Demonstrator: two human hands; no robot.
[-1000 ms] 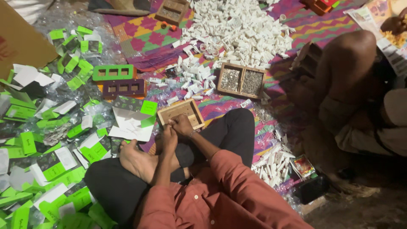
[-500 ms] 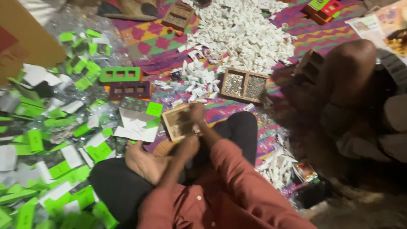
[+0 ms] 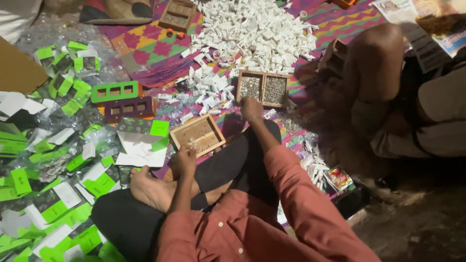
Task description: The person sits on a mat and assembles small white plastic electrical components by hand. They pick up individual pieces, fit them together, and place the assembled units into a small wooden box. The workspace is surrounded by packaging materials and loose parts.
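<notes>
Posture: we sat cross-legged on a patterned floor mat [image 3: 145, 48], bare foot tucked under, looking down at our hands.
Left hand: our left hand [image 3: 183, 160] rested at the near edge of a small wooden tray [image 3: 198, 134], fingers curled around something tiny; we could not tell what.
Right hand: our right hand [image 3: 251, 107] reached forward, fingers bent down, touching the near rim of a two-compartment wooden box [image 3: 263, 89] filled with small metal parts; whether it pinched anything we could not tell.
Beyond the box: a big heap of small white plastic pieces [image 3: 252, 31].
Left side: green and white cards [image 3: 53, 208] scattered over the floor, plus a green frame [image 3: 116, 90] and a dark purple frame [image 3: 128, 107] just beside each other.
Right side: another person's bent knee [image 3: 378, 53].
</notes>
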